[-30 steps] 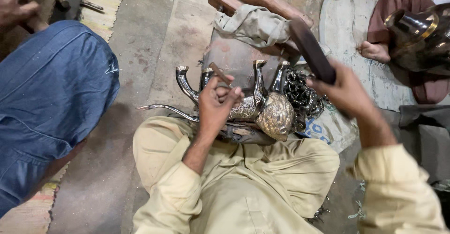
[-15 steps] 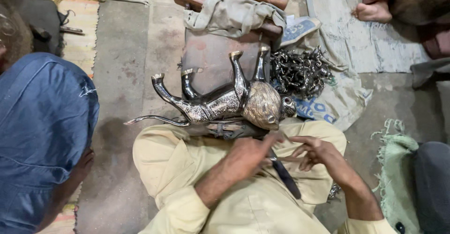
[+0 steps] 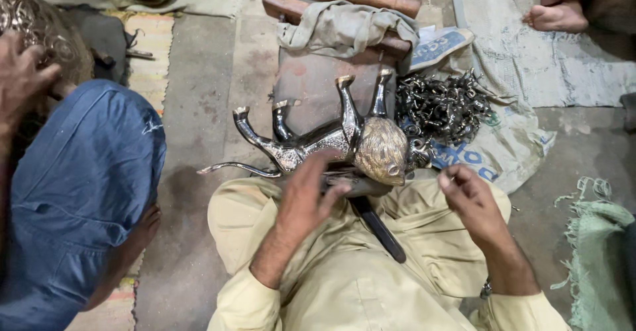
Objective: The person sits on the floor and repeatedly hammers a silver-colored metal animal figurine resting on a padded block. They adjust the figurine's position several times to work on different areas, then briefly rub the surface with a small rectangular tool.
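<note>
A metal animal figure (image 3: 331,142) is laid on its back across the lap, legs pointing up toward twelve o'clock, its round head at three o'clock and its thin tail trailing out to nine. The left hand (image 3: 308,192) is seen at six o'clock of the figure, fingers spread and resting against its body – nothing is gripped. The right hand (image 3: 474,205) is held at four o'clock of the head, just apart from it, with fingers loosely curled; whether something small is pinched cannot be told. A dark flat tool (image 3: 377,228) is lain on the lap between the two hands. A heap of small metal parts (image 3: 447,106) is piled on a sack at two o'clock – close beside the head. Another person's blue-clad knee (image 3: 79,172) is seen at nine o'clock.
</note>
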